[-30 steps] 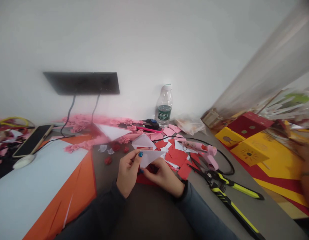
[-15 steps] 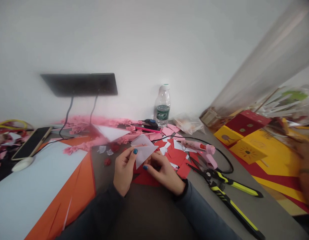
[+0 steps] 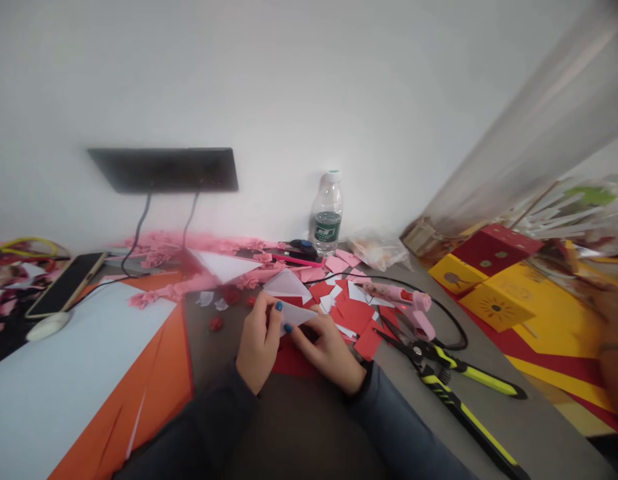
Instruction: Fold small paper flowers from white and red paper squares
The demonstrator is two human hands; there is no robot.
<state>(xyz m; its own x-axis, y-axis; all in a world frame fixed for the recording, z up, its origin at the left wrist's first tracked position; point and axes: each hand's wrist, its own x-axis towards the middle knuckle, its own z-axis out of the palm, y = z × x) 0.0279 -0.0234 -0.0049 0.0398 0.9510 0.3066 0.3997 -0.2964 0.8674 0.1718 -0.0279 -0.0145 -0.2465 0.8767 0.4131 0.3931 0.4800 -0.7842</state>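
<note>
Between my two hands is a small white piece of paper [image 3: 295, 315], folded with a crease across it. My left hand [image 3: 260, 340] pinches its left side, thumb in front. My right hand [image 3: 333, 348] grips the right side, its thumb pressed near the lower edge close to the left thumb. Behind the fingers a second pale paper point [image 3: 286, 283] shows; whether it is the same sheet I cannot tell. Under the hands lie red paper pieces [image 3: 293, 360], and more red and white cut pieces [image 3: 353, 313] are just to the right.
A pink glue gun [image 3: 413, 307] with a black cord and open yellow-black pruning shears [image 3: 433, 360] lie right. A water bottle [image 3: 327, 217] stands by the wall. Left are a phone [image 3: 66, 285], a mouse [image 3: 47, 327] and large white-and-orange sheets [image 3: 89, 360]. Yellow boxes [image 3: 499, 303] stand far right.
The white paper's upright points have been brought down, with a flap now folded across the front. My right thumb has come closer to the left one.
</note>
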